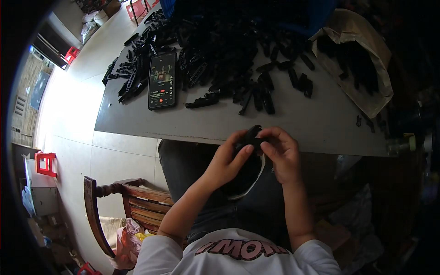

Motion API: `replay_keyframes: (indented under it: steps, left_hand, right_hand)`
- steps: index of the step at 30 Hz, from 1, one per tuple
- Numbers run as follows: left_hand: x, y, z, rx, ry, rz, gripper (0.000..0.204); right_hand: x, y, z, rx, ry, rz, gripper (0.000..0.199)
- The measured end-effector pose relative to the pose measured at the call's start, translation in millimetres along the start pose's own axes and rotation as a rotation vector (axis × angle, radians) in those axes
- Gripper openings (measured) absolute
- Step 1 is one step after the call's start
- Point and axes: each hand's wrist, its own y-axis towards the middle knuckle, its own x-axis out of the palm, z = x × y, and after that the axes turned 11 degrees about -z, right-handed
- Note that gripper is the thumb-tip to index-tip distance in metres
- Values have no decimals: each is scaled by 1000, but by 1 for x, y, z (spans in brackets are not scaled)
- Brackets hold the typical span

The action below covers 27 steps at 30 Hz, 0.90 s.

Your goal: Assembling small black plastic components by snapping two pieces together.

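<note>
Two hands are closed on one small black plastic clip part (251,139), held over the lap just off the near edge of the grey table top (321,123). Left hand (228,161) is pinched on the part's lower left end; right hand (280,150) is wrapped on its right end from 3 o'clock. Long axis is judged to run from about 7 to 1 o'clock; both hands are equally near. A pale curved strip (256,176) is seen hanging below, at 6 o'clock. Further up the table, at 11 o'clock, a black smartphone with a lit screen (162,80) is laid flat. A heap of loose black plastic parts (220,50) is spread at 12 o'clock. At 2 o'clock, a tan open paper sack (366,68) holding more black parts is seen.
</note>
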Motion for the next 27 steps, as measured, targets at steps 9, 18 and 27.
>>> replay_keyframes:
  steps: [9, 18, 27]
  left_hand:
    - [-1, -8, -2, 254, 140, -121, 43]
    - [-4, -6, 11, 238, 850, 12, 40]
    - [-68, 19, 17, -81, 1189, 539, 31]
  right_hand:
    - [19, -2, -14, -248, -893, 138, 47]
    - [-10, -1, 18, 3, 73, 14, 27]
    - [-145, 81, -32, -247, -1654, 618, 15]
